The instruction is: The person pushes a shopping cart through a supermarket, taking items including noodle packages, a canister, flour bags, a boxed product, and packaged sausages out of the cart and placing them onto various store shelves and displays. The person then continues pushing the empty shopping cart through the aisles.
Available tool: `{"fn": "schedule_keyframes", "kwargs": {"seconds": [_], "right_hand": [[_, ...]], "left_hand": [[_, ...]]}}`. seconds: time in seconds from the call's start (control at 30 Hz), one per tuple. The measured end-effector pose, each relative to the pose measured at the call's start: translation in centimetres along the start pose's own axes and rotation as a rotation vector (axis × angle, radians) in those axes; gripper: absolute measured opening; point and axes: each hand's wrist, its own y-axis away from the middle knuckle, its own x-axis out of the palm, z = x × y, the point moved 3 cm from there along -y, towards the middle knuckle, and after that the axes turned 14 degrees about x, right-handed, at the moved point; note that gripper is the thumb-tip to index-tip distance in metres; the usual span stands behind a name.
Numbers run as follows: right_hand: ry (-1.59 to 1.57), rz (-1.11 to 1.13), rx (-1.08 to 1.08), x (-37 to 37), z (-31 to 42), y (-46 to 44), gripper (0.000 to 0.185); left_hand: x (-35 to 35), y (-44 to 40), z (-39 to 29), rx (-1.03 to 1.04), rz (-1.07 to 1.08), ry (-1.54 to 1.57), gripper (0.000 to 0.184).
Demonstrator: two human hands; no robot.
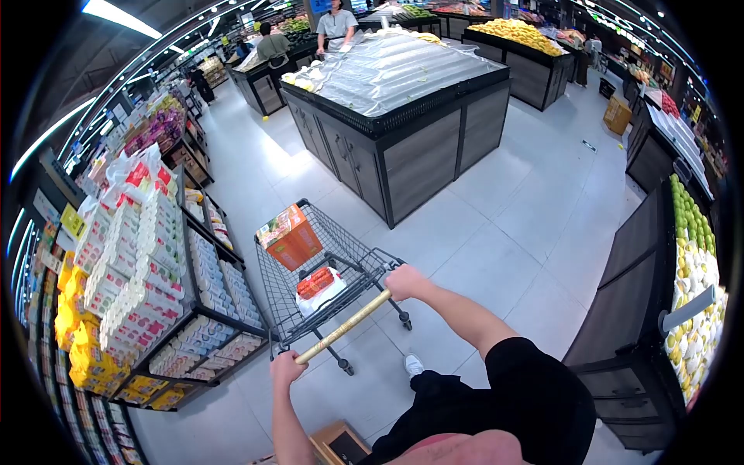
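A metal shopping cart (pixel 353 252) stands in front of me, with a yellowish handle bar (pixel 345 327). My left hand (pixel 287 367) is wrapped round the bar's left end. Round the right end, by the cart's corner, my right hand (pixel 407 282) is closed. Inside the basket an orange box (pixel 291 239) leans near the far left side. Closer to the bar lies a red package (pixel 315 284) on a white bag (pixel 329 294).
Shelves of packaged rolls (pixel 147 271) stand close on the cart's left. A large dark display stand (pixel 418 159) is ahead, with a person (pixel 335 27) behind it. Fruit bins (pixel 688 302) line the right. A cardboard box (pixel 618 115) sits on the floor farther off.
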Motion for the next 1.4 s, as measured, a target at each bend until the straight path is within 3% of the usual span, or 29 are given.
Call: {"fn": "schedule_keyframes", "kwargs": {"seconds": [0.83,1.4], "right_hand": [[0.025,-0.036,0.011,-5.7,0.2,-31.5,0.018],[0.12,0.005,0.073,-10.1,0.9,-53.2,0.016]], "left_hand": [[-11.2,-27.0,10.0,-0.03,-0.116,-0.01,0.024],[-19.3,-45.5,17.8,-0.043,0.056,0.077,0.024]]}}
